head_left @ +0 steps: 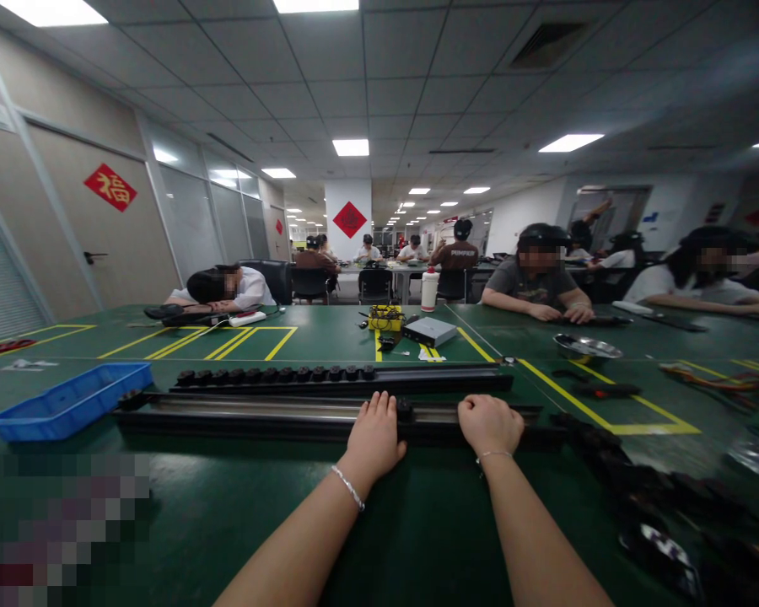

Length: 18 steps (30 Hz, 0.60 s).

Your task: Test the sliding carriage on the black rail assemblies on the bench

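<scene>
A long black rail (240,420) with a metallic strip along its top lies crosswise on the green table. My left hand (374,434) rests flat on it near the middle, fingers extended, just left of a small black block (404,410) on the rail. Farther right, my right hand (490,424) is curled closed on the same rail; whatever its fingers may hold is hidden. Behind lies a second black rail (443,378), with a row of several small black round-topped pieces (284,374) along its left part.
A blue tray (69,405) is at the left. Dark jumbled gear (626,480) lies at the right, near a metal bowl (587,346). Beyond the rails are a silver box (430,331), a yellow cable holder (385,318) and a white bottle (429,289). People sit across the table.
</scene>
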Each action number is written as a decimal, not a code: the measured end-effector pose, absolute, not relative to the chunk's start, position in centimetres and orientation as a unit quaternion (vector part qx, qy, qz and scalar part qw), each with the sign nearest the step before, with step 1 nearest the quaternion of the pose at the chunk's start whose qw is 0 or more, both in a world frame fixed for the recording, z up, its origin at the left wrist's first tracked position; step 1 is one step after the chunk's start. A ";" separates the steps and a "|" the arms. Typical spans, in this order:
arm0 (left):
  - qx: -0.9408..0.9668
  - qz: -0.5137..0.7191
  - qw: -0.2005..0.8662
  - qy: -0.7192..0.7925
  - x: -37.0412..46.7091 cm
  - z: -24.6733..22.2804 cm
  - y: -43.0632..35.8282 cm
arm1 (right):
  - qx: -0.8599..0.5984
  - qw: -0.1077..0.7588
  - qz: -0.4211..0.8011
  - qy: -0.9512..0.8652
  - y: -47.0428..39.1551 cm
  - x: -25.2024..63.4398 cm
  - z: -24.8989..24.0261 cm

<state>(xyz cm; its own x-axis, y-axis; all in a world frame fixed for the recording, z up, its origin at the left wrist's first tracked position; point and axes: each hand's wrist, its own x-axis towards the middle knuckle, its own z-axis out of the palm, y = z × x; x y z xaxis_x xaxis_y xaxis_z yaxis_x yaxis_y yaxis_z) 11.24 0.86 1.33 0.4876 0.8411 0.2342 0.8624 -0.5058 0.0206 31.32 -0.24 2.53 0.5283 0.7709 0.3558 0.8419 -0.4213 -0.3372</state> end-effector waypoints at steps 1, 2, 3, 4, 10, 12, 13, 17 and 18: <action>-0.861 -0.106 0.049 -0.495 11.4 1.3 0.8 | -0.839 0.242 -0.072 -0.482 -0.2 31.3 2.5; -0.861 -0.105 0.049 -0.495 11.6 1.4 0.8 | -0.839 0.241 -0.071 -0.483 -0.2 31.4 2.6; -0.861 -0.106 0.049 -0.495 11.8 1.4 0.8 | -0.838 0.240 -0.070 -0.485 -0.3 31.4 2.6; -0.861 -0.107 0.049 -0.495 12.0 1.4 0.8 | -0.838 0.240 -0.069 -0.486 -0.3 31.4 2.6; -0.863 -0.105 0.049 -0.492 12.4 1.6 0.6 | -0.836 0.240 -0.067 -0.489 -0.5 31.3 2.8; -0.863 -0.100 0.048 -0.493 12.4 1.8 0.5 | -0.835 0.241 -0.067 -0.490 -0.5 31.3 2.8; -0.862 -0.097 0.048 -0.495 12.4 1.8 0.5 | -0.835 0.241 -0.067 -0.490 -0.5 31.3 2.8; -0.862 -0.096 0.052 -0.496 12.6 2.0 0.4 | -0.835 0.242 -0.070 -0.489 -0.4 31.3 2.7; -0.862 -0.097 0.054 -0.494 12.8 2.0 0.3 | -0.836 0.242 -0.071 -0.488 -0.4 31.3 2.7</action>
<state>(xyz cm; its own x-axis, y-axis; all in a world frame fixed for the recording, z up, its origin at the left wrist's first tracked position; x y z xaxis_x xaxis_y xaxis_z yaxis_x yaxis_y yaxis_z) 12.76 0.34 1.97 0.4930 0.8417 0.2204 0.8625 -0.5060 0.0029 31.30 -0.40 2.70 0.5142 0.7809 0.3547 0.8497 -0.4075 -0.3346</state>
